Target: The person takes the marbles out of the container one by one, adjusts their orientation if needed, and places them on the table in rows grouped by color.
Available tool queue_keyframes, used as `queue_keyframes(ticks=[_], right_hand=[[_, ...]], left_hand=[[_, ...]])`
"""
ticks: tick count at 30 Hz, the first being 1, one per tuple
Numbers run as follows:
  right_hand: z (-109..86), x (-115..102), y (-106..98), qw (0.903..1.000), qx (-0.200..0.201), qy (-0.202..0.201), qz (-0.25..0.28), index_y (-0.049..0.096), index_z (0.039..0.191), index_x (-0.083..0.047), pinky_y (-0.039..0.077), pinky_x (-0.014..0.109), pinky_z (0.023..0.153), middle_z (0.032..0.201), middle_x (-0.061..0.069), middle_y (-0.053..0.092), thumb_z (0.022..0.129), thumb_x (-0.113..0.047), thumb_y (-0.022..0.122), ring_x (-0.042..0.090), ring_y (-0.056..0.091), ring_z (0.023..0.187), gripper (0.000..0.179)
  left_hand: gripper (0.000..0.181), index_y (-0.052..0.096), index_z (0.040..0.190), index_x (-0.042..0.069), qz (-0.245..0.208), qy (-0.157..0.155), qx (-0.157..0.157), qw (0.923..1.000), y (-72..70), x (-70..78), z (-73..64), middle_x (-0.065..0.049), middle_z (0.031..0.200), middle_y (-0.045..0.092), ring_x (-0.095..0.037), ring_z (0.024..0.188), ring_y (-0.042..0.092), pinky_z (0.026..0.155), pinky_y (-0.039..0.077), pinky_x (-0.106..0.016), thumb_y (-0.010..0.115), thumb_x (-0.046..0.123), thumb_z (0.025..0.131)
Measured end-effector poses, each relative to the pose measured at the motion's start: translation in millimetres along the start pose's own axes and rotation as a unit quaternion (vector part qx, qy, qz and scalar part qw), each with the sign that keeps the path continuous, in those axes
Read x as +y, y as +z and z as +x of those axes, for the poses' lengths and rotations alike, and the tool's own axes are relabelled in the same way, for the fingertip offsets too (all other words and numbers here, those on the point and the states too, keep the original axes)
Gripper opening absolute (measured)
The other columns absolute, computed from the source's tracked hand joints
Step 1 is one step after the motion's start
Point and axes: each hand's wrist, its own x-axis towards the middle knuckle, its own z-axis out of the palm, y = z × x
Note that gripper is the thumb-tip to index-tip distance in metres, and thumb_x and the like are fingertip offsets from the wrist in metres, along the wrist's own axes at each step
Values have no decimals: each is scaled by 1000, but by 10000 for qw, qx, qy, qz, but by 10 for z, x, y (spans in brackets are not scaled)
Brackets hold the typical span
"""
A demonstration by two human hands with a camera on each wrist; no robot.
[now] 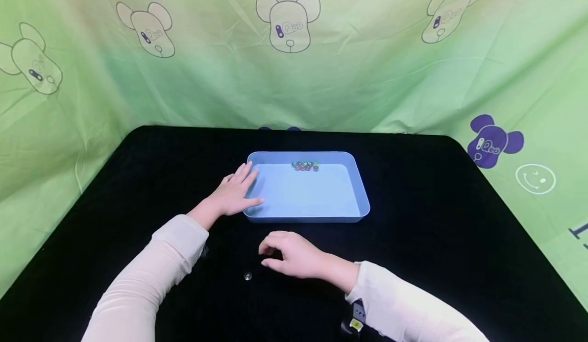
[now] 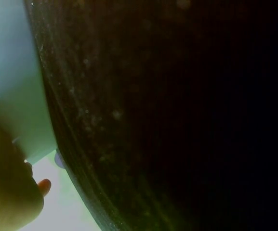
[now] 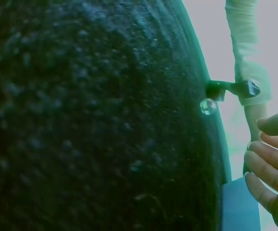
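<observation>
My left hand [image 1: 234,191] rests on the left rim of a light blue rectangular tray [image 1: 298,196], its fingers stretched along the side and its thumb over the near corner. Several glass marbles [image 1: 305,166] with coloured insides lie grouped against the tray's far wall. In front of the tray my right hand [image 1: 291,254] hovers over the black cloth, fingers bent loosely, holding nothing. A single clear marble [image 1: 248,276] sits on the cloth just left of it. The right wrist view also has this marble [image 3: 208,106], apart from the fingers [image 3: 266,166].
A black cloth [image 1: 427,204] covers the table. Green curtains [image 1: 220,87] printed with bear heads hang behind and at both sides. A wrist camera on a strap [image 1: 357,316] hangs below the right sleeve. The left wrist view is mostly dark cloth [image 2: 129,120].
</observation>
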Motion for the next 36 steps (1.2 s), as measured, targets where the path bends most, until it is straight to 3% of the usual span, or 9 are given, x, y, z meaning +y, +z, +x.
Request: queue_keyframes(ticks=[16,24,36], right_hand=[[8,6,-205,9974,449,147,547,59,88,-4,44,22,65,83,3,59,77,-8,62,8,55,78,12],[-4,10,-314,9953,478,476,701,59,91,-3,45,27,69,87,6,60,79,-10,61,10,55,81,14],[-22,85,-432,9921,725,645,796,59,90,-3,44,27,73,87,7,59,79,-7,61,11,55,80,12]], left_hand=[[80,13,139,7,-103,-61,-88,9999,-32,3,-19,-11,144,-2,-24,129,-3,98,12,-47,42,55,82],[81,11,139,9,-105,-106,-134,9998,-30,-3,3,-10,144,-3,-23,129,-5,98,11,-46,41,56,82],[81,12,139,8,-68,-50,-39,10000,-13,-19,12,-11,143,-2,-25,129,-3,98,12,-47,41,56,81]])
